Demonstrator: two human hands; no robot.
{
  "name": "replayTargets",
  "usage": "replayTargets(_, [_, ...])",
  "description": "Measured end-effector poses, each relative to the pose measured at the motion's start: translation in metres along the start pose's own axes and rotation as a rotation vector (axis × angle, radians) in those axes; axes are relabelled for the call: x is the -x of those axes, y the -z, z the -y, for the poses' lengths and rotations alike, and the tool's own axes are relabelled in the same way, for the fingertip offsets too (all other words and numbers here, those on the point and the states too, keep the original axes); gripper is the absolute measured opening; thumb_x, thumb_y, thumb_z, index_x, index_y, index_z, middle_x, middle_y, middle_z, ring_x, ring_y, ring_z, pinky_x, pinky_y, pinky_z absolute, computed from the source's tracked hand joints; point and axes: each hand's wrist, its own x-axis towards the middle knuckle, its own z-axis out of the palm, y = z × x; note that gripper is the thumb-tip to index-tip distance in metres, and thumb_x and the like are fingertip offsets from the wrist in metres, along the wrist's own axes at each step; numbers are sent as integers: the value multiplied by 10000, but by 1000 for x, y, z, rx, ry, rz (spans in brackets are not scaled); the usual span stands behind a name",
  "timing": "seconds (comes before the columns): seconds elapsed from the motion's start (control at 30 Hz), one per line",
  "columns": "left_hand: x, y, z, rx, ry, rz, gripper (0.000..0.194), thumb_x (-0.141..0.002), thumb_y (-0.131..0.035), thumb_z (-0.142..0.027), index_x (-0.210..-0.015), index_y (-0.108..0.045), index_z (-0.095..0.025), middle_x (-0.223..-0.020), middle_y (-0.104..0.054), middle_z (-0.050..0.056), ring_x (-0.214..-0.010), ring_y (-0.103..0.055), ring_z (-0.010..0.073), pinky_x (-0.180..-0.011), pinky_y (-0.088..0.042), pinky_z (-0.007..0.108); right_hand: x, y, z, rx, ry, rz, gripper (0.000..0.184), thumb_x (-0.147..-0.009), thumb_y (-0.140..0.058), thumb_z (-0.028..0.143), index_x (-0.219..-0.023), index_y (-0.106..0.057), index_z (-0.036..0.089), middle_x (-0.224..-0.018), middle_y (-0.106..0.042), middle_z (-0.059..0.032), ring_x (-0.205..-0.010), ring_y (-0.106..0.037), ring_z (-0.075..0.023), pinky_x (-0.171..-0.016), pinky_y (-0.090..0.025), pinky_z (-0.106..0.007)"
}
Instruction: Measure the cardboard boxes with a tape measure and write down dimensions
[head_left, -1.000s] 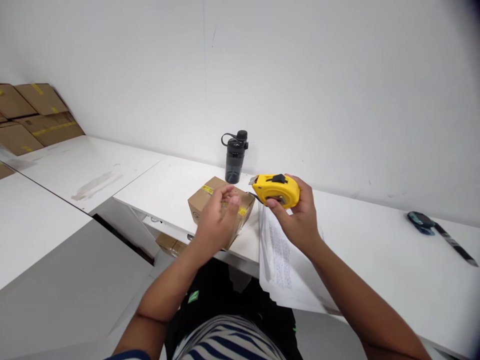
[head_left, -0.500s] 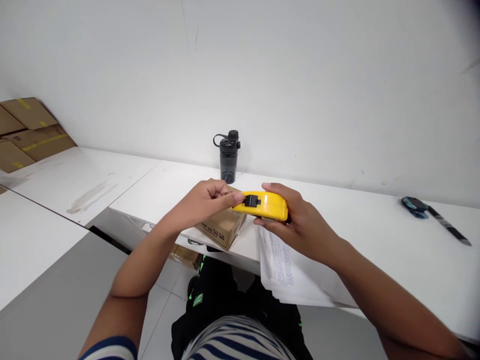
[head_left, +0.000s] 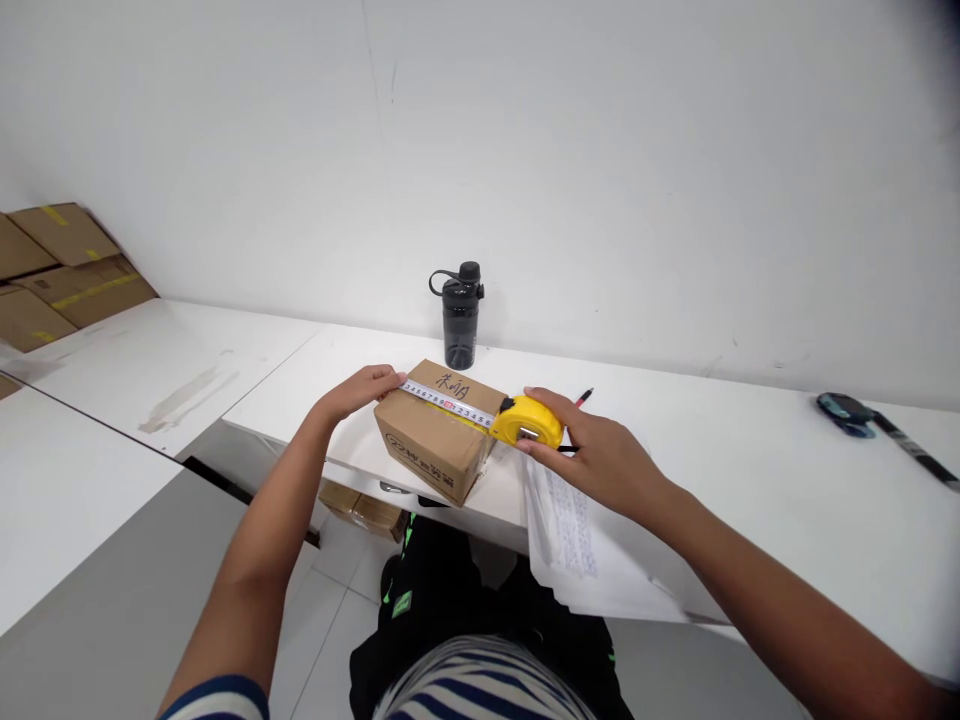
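From where I stand, the big change is the measuring blade [head_left: 448, 404]: half a second ago none of it showed outside the yellow tape measure [head_left: 527, 422], and now it lies out straight across the top of the small carton [head_left: 431, 450]. The left hand [head_left: 360, 390], which had its thumb at the front of the yellow case, has moved over to the carton's left end, its fingertips pinching the blade's tip there. The right hand [head_left: 600, 455] stays wrapped around the case, now turned to show its flat side and held at the carton's right end. Handwriting on the carton's top has come into sight, and so has a dark pen [head_left: 585, 396] with a pink band, sticking out beyond the right hand.

Counting up, I see one tape measure, one carton under the blade, one pen and one dark bottle [head_left: 460, 325] upright behind the carton. There's one pile of written sheets [head_left: 574, 550], too overlapped to number, near the front edge of the white bench [head_left: 720, 450], and one dark device [head_left: 844, 408] with a strap off to the right. At the far left are four stacked boxes [head_left: 82, 285], plus a sliver of another. Below the bench sit what look like two boxes [head_left: 379, 517].
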Motion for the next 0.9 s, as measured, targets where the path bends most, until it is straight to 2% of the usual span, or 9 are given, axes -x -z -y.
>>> replayTargets(0.1, [1,-9,-2,35,7,-14,412,-748,-620,-604,-727,-585,-194,-774,-613,33,-753,-553,199,-670,-438,290,-2,-4,6,6,28,-41,495,-916,-519,550,-1358,-492,328,-1147,-725,-25,-629,-688,-173,-559,-533,-298])
replayTargets(0.2, [-1,-14,-3,50,-6,-71,389,-741,-643,-575,-705,-589,-191,-701,-611,27,-734,-551,195,-647,-439,277,-2,-8,8,27,17,-63,503,-917,-518,563,-1362,-491,330,-1124,-736,-18,-528,-646,-144,-496,-504,-279])
replayTargets(0.33, [-7,-6,-7,27,-17,-81,344,-799,-606,-511,-677,-576,-191,-626,-582,10,-710,-523,173,-660,-433,271,-1,-13,3,68,40,-123,554,-924,-498,594,-1385,-479,287,-1198,-720,-48,-473,-616,-119,-502,-508,-285])
replayTargets(0.5, [11,18,-34,-23,-69,-36,357,-823,-598,-445,-579,-504,-201,-597,-525,-14,-643,-465,137,-643,-381,249,6,-8,-7,276,269,-365,497,-976,-463,516,-1382,-467,230,-1040,-763,-68,-626,-683,-179,-485,-441,-276])
replayTargets(0.57, [35,17,-47,-93,-147,-177,373,-889,-516,-415,-596,-486,-186,-613,-480,-29,-638,-414,106,-625,-331,223,17,-5,-8,287,405,-451,533,-972,-499,482,-1421,-402,212,-922,-768,-61,-602,-665,-175,-487,-425,-277])
replayTargets(0.67, [78,-19,-60,20,-242,-234,351,-903,-523,-418,-633,-457,-204,-588,-438,-44,-581,-390,104,-555,-303,228,44,-9,-4,158,534,-487,645,-958,-536,460,-1481,-293,173,-868,-763,-68,-611,-664,-173,-540,-465,-292])
replayTargets(0.77, [106,-84,-67,9,-289,-50,369,-915,-517,-464,-654,-446,-213,-588,-465,-38,-538,-398,113,-504,-292,255,70,-23,-1,31,567,-484,592,-968,-510,358,-1479,-282,166,-921,-764,-99,-678,-695,-177,-574,-490,-300])
replayTargets(0.83, [109,-127,-68,26,-301,69,401,-947,-450,-497,-667,-420,-211,-591,-451,-33,-541,-397,117,-509,-293,267,81,-32,-4,-15,583,-499,565,-961,-499,295,-1467,-287,161,-931,-763,-116,-718,-706,-183,-586,-500,-301])
replayTargets(0.9, [103,-160,-65,110,-317,115,439,-979,-335,-545,-705,-413,-212,-609,-445,-27,-550,-405,123,-524,-317,278,87,-38,-9,-32,575,-507,553,-959,-500,291,-1454,-294,155,-926,-760,-128,-722,-707,-190,-593,-506,-306])
